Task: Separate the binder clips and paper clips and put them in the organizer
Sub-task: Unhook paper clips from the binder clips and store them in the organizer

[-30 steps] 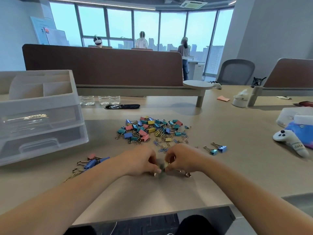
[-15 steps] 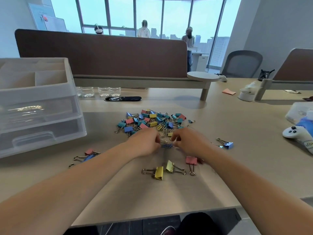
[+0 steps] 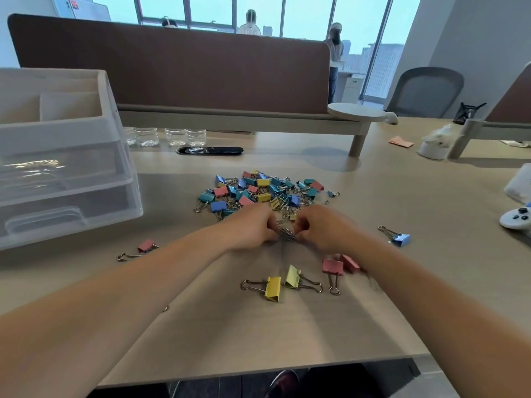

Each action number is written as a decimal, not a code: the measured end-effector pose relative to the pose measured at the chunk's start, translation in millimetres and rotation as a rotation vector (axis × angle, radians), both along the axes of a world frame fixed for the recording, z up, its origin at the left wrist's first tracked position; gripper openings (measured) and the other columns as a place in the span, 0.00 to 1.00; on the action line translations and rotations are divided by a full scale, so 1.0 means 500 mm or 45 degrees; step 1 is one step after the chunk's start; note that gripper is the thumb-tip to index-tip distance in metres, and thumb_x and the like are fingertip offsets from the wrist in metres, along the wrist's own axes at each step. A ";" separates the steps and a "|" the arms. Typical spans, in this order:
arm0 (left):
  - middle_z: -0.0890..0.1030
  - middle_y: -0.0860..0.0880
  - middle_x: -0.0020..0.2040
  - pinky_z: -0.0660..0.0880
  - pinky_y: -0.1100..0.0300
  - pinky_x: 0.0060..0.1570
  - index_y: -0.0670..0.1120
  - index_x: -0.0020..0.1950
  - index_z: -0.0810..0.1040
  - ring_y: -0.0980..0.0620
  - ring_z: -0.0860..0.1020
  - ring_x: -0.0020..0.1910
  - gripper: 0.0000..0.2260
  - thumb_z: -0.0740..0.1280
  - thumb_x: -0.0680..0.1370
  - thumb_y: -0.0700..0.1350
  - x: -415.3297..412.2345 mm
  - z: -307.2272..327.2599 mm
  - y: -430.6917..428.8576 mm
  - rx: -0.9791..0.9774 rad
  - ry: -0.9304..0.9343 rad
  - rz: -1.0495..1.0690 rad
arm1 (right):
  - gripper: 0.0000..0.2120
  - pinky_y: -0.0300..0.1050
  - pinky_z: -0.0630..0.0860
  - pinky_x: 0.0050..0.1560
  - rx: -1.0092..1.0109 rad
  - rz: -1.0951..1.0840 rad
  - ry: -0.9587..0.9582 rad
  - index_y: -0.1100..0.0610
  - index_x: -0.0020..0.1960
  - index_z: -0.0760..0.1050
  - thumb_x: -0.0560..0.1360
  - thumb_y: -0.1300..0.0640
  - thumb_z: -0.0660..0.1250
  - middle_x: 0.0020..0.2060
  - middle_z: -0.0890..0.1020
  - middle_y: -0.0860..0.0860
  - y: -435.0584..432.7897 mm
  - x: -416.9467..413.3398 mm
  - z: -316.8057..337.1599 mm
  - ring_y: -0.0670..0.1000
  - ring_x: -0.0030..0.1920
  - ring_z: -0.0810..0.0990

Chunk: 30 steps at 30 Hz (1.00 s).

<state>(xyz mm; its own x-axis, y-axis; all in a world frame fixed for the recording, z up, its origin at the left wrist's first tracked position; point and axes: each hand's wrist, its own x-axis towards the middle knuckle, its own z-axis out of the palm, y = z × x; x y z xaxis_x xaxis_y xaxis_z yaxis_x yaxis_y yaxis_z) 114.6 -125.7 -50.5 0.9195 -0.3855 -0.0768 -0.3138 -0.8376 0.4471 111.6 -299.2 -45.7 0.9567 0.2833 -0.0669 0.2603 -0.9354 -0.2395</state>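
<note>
Left hand (image 3: 253,225) and right hand (image 3: 321,228) moved up from yellow binder clips (image 3: 273,287) at 6 o'clock, both pinching tangled paper clips (image 3: 286,234), clip pile (image 3: 258,191) at 12 o'clock

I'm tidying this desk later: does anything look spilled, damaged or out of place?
Nothing looks damaged. Some binder clips lie apart from the main pile: two yellow clips, two pink clips, a blue clip at right. Likely just mid-sorting.

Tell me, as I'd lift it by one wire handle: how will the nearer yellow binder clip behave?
Probably light: the yellow binder clip is small beside the right hand. Its wire handle looks hinged, so the body would likely swing. Pushed, its flat-sided body should slide on the table, not roll.
</note>
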 end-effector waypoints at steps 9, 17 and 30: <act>0.80 0.51 0.38 0.71 0.60 0.36 0.43 0.46 0.81 0.54 0.76 0.37 0.03 0.68 0.76 0.38 0.021 0.009 0.032 -0.050 -0.097 0.147 | 0.03 0.38 0.68 0.35 0.133 0.006 -0.053 0.52 0.45 0.75 0.78 0.57 0.66 0.38 0.77 0.45 0.024 0.014 0.010 0.45 0.38 0.74; 0.82 0.45 0.48 0.77 0.54 0.50 0.44 0.51 0.82 0.47 0.80 0.49 0.07 0.66 0.77 0.37 0.031 -0.005 0.023 0.000 -0.163 0.138 | 0.06 0.45 0.78 0.43 0.003 -0.002 -0.136 0.53 0.51 0.79 0.78 0.61 0.64 0.46 0.80 0.50 0.069 0.032 0.013 0.51 0.45 0.79; 0.80 0.46 0.59 0.70 0.59 0.48 0.48 0.63 0.79 0.49 0.77 0.52 0.14 0.68 0.78 0.46 0.014 -0.013 0.012 0.080 -0.223 0.009 | 0.11 0.38 0.71 0.41 -0.052 0.055 -0.036 0.48 0.59 0.81 0.77 0.54 0.68 0.51 0.82 0.47 0.025 -0.004 0.000 0.48 0.47 0.78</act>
<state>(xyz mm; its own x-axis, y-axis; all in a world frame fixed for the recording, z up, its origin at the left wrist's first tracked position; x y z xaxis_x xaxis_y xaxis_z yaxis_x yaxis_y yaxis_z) 121.4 -119.9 -57.2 0.9237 -0.3782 0.0605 -0.3759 -0.8648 0.3328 109.7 -286.5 -45.7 0.9453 0.3220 -0.0523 0.3067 -0.9319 -0.1936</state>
